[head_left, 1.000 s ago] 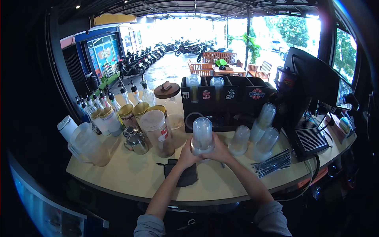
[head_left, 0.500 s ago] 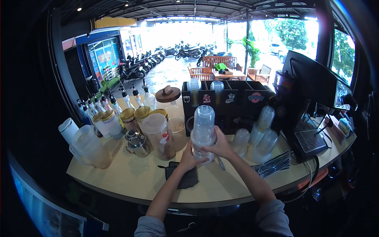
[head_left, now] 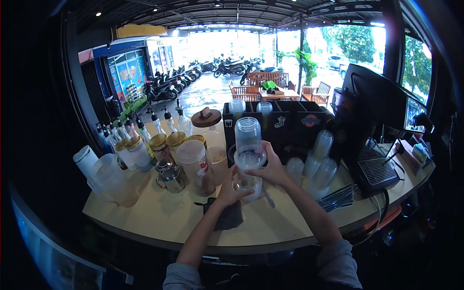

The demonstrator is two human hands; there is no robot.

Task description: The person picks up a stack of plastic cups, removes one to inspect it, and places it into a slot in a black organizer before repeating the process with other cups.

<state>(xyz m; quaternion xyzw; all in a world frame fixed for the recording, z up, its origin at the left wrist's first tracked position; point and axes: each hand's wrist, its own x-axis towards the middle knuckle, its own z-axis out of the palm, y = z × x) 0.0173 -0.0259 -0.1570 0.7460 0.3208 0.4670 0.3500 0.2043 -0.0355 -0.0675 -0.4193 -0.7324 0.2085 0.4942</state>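
In front of me, above the counter, is an upside-down stack of clear plastic cups (head_left: 248, 133) over a clear plastic container (head_left: 249, 183). My left hand (head_left: 231, 189) is closed around the container's lower left side. On the other side, my right hand (head_left: 268, 166) grips around the wide rim (head_left: 250, 158) where cups and container meet, its thumb across the front. A dark folded cloth (head_left: 226, 215) lies on the counter below my left hand. Close to the container's right side rests a thin metal utensil (head_left: 268, 197).
Upturned clear cups (head_left: 323, 176) and wrapped straws (head_left: 336, 198) are on the right, before a black machine (head_left: 379, 169). A black cup organizer (head_left: 295, 123) stands behind. To the left are a large plastic tub (head_left: 192, 166), a metal pot (head_left: 169, 176), a pitcher (head_left: 112, 179) and several pump bottles.
The cup stack has risen slightly and tipped, so more of the wide rim shows. My right hand has moved up with it; my left hand stays around the lower container.
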